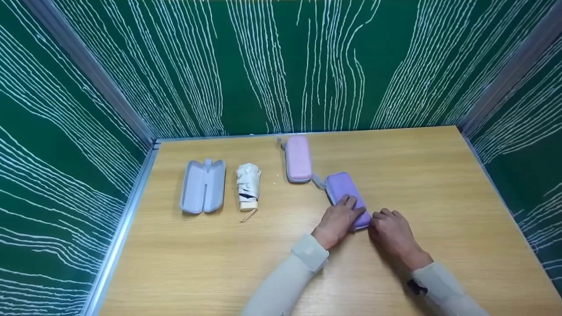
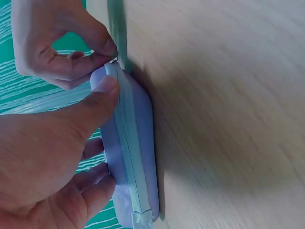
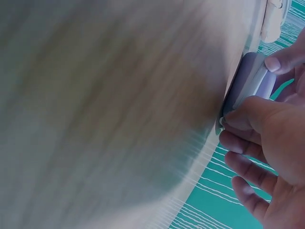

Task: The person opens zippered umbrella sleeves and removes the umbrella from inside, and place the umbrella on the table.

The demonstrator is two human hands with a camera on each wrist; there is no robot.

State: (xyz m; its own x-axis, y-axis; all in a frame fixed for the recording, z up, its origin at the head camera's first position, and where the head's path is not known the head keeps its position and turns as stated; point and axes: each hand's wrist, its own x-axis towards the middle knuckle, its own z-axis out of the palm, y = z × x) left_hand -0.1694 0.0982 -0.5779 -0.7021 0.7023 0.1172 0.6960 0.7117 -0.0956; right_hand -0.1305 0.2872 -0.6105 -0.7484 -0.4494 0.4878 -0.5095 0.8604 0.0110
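A purple zip case (image 1: 342,186) lies at a slant on the table, its zipper side facing the wearer. The left hand (image 1: 338,219) grips its near part, thumb on the zipper edge in the left wrist view and fingers over the top. At the case's near right corner, the right hand (image 1: 392,230) pinches the small zipper pull (image 2: 114,60) between thumb and index finger. In the right wrist view that hand's other fingers are loosely bent beside the purple case (image 3: 244,76). The zipper (image 2: 127,129) looks closed along the side that shows.
Behind the purple case lies a pink case (image 1: 298,158). Further left are a folded cream umbrella (image 1: 248,182) with a strap and an opened grey-blue case (image 1: 193,188). Green panels (image 1: 254,66) with white lines enclose the wooden table (image 1: 197,263) at the back and sides.
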